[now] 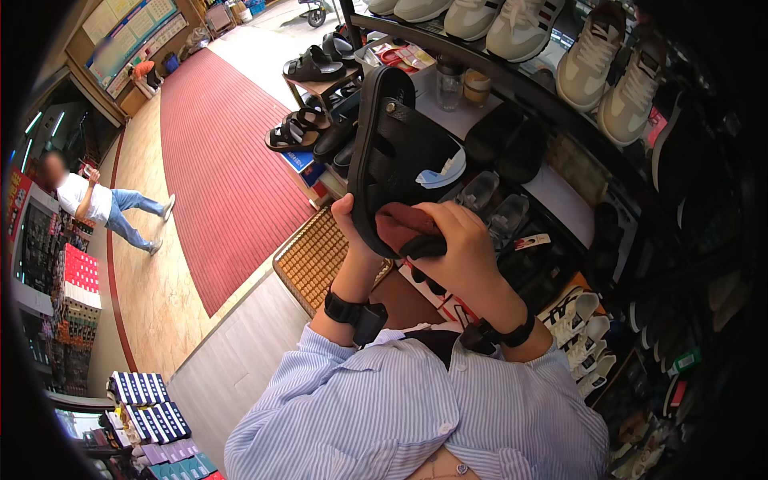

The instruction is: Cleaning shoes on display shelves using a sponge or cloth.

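Observation:
A black leather slide sandal [408, 144] is held up before me, its toe end pointing upward, with a blue and white tag on its strap. My left hand [359, 237] grips the heel end of the sole, thumb along its outer edge. In my right hand [459, 240] is a bunched dark red and black cloth [408, 227], pressed against the heel area of the footbed. The palm side of my left hand is hidden behind the sandal. Both wrists carry black bands with a device.
Sneakers [522, 30] line a shelf above, with a glass jar [449, 84] and clear shoes [507, 216] under it. Black sandals [315, 65] stand on a small rack. A woven-topped stool [318, 258] is close by my left arm. A person [90, 201] walks at the far left.

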The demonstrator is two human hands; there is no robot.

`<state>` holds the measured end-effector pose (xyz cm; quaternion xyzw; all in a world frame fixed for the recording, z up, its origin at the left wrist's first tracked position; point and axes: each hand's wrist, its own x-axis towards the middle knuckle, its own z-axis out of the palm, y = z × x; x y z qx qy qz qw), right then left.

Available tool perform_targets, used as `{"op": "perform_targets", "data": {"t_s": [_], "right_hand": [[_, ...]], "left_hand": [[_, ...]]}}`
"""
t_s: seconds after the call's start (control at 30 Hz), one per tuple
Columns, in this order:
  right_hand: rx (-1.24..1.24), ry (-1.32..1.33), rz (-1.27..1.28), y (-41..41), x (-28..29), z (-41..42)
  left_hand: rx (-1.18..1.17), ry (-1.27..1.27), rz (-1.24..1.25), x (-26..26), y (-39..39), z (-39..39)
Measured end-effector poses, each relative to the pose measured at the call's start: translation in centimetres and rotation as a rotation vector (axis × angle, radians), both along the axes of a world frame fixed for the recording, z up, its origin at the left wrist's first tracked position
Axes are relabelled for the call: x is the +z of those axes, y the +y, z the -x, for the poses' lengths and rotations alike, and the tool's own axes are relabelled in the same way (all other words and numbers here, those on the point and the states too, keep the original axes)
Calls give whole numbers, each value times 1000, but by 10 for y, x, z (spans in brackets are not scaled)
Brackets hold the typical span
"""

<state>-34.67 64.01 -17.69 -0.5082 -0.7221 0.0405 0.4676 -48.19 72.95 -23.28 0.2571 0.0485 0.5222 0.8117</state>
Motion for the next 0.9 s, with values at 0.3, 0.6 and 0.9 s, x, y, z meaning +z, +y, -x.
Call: {"op": "perform_targets", "data": {"t_s": [0.3, 0.6, 0.9], "right_hand": [[-125, -56, 292, -7, 0, -15], [140, 87, 131, -5, 20, -55], [-64, 225, 393, 2, 6, -37]], "left_hand": [[72, -133, -39, -19, 6, 7], [-186, -322, -7, -5, 4, 15], [-14, 84, -125, -1, -15, 5]]}}
